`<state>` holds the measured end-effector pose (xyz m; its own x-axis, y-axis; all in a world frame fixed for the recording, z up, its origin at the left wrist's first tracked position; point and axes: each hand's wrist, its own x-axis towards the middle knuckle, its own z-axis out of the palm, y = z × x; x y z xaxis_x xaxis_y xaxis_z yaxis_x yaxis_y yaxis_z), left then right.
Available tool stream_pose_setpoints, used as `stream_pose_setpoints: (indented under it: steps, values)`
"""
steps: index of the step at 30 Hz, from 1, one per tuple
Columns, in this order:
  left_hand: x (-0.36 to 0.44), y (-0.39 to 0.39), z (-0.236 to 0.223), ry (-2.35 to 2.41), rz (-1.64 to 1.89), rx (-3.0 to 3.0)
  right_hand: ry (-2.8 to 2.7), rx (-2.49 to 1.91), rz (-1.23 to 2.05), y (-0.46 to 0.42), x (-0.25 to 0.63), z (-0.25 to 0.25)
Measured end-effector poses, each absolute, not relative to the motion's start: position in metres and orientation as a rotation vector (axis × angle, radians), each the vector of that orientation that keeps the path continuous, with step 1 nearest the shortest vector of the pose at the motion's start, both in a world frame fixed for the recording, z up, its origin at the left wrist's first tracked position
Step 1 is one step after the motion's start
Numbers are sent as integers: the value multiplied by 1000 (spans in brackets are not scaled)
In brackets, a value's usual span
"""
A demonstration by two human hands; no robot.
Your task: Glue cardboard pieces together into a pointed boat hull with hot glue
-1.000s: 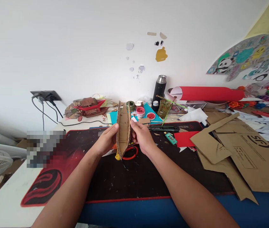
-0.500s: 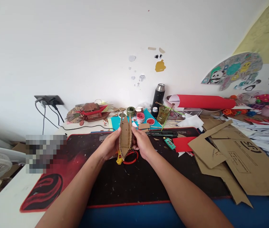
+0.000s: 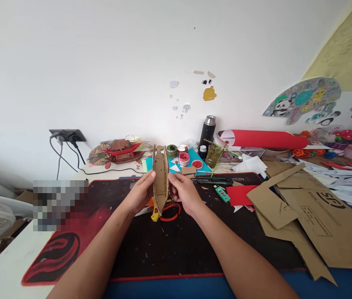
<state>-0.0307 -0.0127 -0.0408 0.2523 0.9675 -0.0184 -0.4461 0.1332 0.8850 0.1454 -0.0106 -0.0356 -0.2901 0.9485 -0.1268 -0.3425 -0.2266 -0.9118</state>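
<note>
A narrow boat-shaped cardboard piece point(image 3: 161, 180), pointed at the near end with raised side walls, is held up between both hands. My left hand point(image 3: 141, 192) grips its left wall, thumb along the edge. On the opposite wall, my right hand point(image 3: 184, 191) pinches with thumb and fingers; some fingertips are hidden behind the cardboard. Just beneath lie scissors with red handles point(image 3: 171, 212) and a yellow cutter point(image 3: 155, 215), both partly covered by the cardboard and hands.
A black desk mat point(image 3: 169, 253) lies underneath. Flat cardboard sheets point(image 3: 316, 224), red paper point(image 3: 240, 192) and a green box cutter point(image 3: 222, 193) are at right. Behind stand paint jars point(image 3: 184, 158), a brush cup point(image 3: 215, 154), a thermos point(image 3: 207, 133) and a model boat point(image 3: 123, 150).
The view has tilted slightly upward, so the scene sits lower. The cardboard piece has shifted slightly left and its right wall leans differently; both hands still hold it.
</note>
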Motion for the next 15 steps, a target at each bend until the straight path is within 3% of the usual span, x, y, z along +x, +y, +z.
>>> stream_pose_setpoints:
  steps: [15]
  values:
    - [-32, -17, -33, 676, 1077, 983, -984, -897, 1657, -9, 148, -31]
